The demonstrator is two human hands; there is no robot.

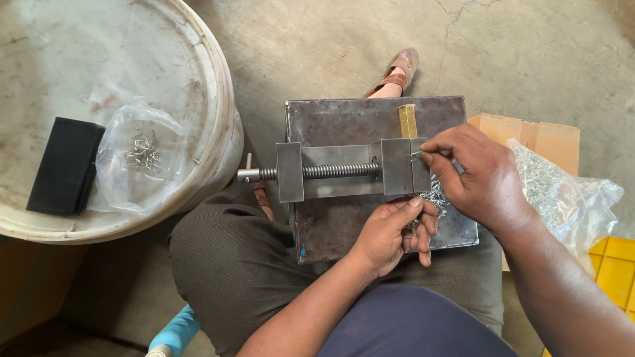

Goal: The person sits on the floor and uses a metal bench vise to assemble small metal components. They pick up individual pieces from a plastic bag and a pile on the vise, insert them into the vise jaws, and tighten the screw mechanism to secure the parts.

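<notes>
My left hand curls on the metal plate's edge, fingers bunched around small pins. Just beyond, my right hand pinches one pin between thumb and forefinger against the vise.

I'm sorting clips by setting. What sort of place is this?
Probably a small, informal metalworking workshop. A small steel vise sits on a metal plate across the person's lap, clear bags of small metal pieces lie alongside, and the floor is bare cracked concrete.
</notes>
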